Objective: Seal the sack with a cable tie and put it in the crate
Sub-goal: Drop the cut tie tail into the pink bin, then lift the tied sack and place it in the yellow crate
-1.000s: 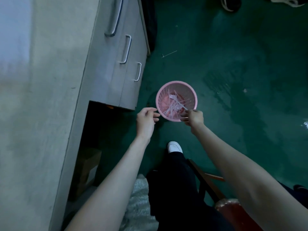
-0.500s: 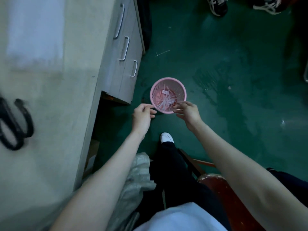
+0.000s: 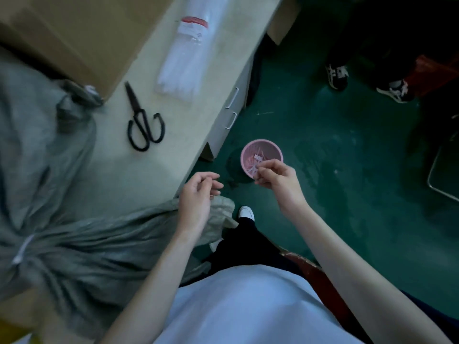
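Both hands hover empty with fingers loosely curled, the left hand (image 3: pixel 198 197) above the grey sack (image 3: pixel 82 247), the right hand (image 3: pixel 278 178) over a pink basket (image 3: pixel 248 155) of offcuts. Left of them on the surface, the sack's bunched neck already carries a white cable tie (image 3: pixel 22 249); crating appears to remain.

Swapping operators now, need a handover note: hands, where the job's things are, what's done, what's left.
Left hand: loosely curled, holds nothing, above the sack's edge.
Right hand: fingers curled over the pink basket of white offcuts on the floor; whether it holds anything is unclear.
Grey sack lies on the table, neck already cinched with a white cable tie.
Scissors and pack of cable ties are on the table.
Left: put the sack in the crate; no crate in view.
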Demonstrator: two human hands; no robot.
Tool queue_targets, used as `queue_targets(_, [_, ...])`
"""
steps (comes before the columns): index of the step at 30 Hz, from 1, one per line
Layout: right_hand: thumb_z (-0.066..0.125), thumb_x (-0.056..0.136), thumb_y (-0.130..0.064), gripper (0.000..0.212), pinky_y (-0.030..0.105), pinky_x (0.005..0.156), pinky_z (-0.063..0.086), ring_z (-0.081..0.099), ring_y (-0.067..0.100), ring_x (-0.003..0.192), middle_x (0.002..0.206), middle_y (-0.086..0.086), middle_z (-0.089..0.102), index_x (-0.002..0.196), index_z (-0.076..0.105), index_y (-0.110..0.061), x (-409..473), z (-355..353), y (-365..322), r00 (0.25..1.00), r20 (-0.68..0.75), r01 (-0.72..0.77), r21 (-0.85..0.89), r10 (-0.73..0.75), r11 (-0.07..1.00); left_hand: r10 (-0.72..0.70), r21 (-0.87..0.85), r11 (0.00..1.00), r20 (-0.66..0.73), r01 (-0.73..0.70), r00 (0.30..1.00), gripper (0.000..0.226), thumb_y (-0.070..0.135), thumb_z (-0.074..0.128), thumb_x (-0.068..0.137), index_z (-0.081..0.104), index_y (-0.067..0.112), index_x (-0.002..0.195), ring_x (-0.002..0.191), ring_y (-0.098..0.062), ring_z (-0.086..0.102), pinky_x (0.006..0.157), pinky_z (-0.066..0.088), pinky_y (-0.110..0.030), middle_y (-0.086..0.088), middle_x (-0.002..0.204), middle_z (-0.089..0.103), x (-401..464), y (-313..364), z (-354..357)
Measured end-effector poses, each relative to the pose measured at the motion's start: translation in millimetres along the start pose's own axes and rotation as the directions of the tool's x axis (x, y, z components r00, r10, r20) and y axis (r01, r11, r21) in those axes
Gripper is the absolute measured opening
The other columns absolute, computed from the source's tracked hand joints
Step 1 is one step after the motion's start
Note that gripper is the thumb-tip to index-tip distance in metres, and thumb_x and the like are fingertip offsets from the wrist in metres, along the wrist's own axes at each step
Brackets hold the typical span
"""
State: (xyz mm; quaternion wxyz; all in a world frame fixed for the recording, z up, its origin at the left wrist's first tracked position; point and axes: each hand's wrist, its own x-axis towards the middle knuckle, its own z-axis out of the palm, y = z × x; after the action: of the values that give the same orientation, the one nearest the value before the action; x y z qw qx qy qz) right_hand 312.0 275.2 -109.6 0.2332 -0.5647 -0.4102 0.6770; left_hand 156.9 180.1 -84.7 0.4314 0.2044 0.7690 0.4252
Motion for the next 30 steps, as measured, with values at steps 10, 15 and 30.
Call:
queue_targets(10, [0.053, 0.09, 0.003, 0.018, 0.018, 0.064, 0.054, 0.062, 0.007, 0.06, 0.07, 0.009, 0.064, 0.082, 0.063, -0.009, -55, 95, -45, 0.912, 0.391, 0.194, -0.146, -0.123, 0.97, 0.195, -0.018, 0.978, -0.29, -0.209, 0.937, 0.021, 0.012, 0.045, 0.098, 0.065, 0.016, 0.093, 0.071, -0.006, 0.061, 0.074, 0.051, -0.022, 0.0, 0.079, 0.069, -83, 19, -93])
queue_targets(15, [0.055, 0.089, 0.003, 0.012, 0.024, 0.069, 0.055, 0.061, 0.012, 0.062, 0.07, 0.007, 0.065, 0.087, 0.064, -0.005, -73, 139, -52, 0.837, 0.532, 0.265, -0.192, -0.126, 0.945, 0.166, -0.047, 0.976, -0.458, -0.21, 0.873, 0.022, 0.011, 0.045, 0.098, 0.065, 0.016, 0.091, 0.075, -0.01, 0.062, 0.079, 0.051, -0.03, 0.004, 0.077, 0.068, -113, 8, -132])
queue_targets(30, [0.06, 0.089, -0.007, 0.012, 0.025, 0.077, 0.049, 0.062, 0.012, 0.083, 0.086, -0.002, 0.067, 0.091, 0.064, -0.018, -93, 241, -73, 0.52, 0.811, 0.709, -0.234, -0.268, 0.665, 0.076, -0.033, 0.988, -0.746, -0.15, 0.661, 0.018, 0.019, 0.045, 0.099, 0.062, 0.023, 0.1, 0.077, -0.008, 0.059, 0.066, 0.046, -0.025, 0.012, 0.088, 0.066, -148, -17, -196])
